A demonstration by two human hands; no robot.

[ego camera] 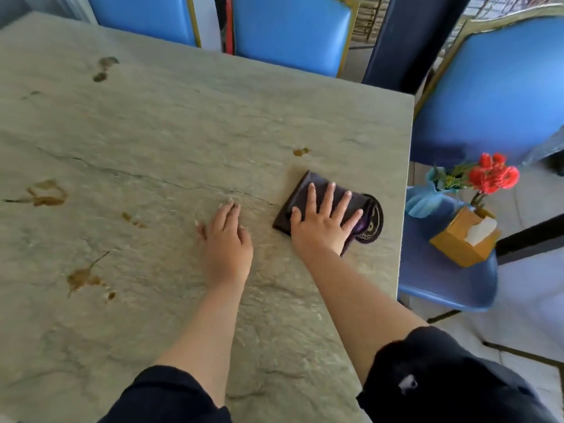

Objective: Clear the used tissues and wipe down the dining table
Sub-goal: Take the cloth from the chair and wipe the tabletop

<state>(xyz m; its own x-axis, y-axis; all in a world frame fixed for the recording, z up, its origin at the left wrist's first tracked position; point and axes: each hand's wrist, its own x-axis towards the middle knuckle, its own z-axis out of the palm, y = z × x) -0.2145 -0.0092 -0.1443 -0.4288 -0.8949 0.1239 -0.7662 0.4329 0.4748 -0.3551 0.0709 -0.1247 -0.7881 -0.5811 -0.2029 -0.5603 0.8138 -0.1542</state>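
My right hand lies flat, fingers spread, on a folded dark purple cloth near the right edge of the pale stone dining table. My left hand rests palm down on the bare tabletop just left of the cloth, fingers apart, holding nothing. Brown stains mark the table: one small spot just beyond the cloth, a ring-shaped smear at the far left, a splash at the near left, and dark spots at the far side. No used tissues show on the table.
Blue padded chairs stand along the far side and one at the right. On a blue chair seat to the right sit a wooden tissue box and a vase of red flowers.
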